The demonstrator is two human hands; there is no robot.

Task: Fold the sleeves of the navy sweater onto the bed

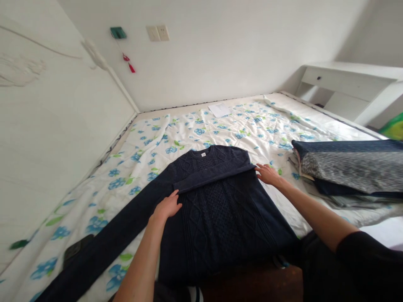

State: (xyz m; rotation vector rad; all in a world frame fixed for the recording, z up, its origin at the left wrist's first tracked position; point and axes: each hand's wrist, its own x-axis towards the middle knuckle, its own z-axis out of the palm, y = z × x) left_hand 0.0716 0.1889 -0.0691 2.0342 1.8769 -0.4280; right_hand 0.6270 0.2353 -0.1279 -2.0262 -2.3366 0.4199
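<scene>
A dark navy cable-knit sweater (220, 209) lies face down on a bed with a white sheet printed with blue flowers (189, 130). Its right sleeve is folded across the back, and its left sleeve (103, 243) stretches out toward the lower left. My left hand (166, 206) rests flat on the cuff end of the folded sleeve. My right hand (267, 173) presses flat on the sweater's right shoulder edge, where the sleeve is folded over. Neither hand grips anything.
A stack of folded clothes (349, 172) lies on the bed at the right. A white paper (219, 110) sits near the far edge. A dark flat object (77, 248) lies by the long sleeve. A white headboard is at the left, a white shelf (352, 84) at the back right.
</scene>
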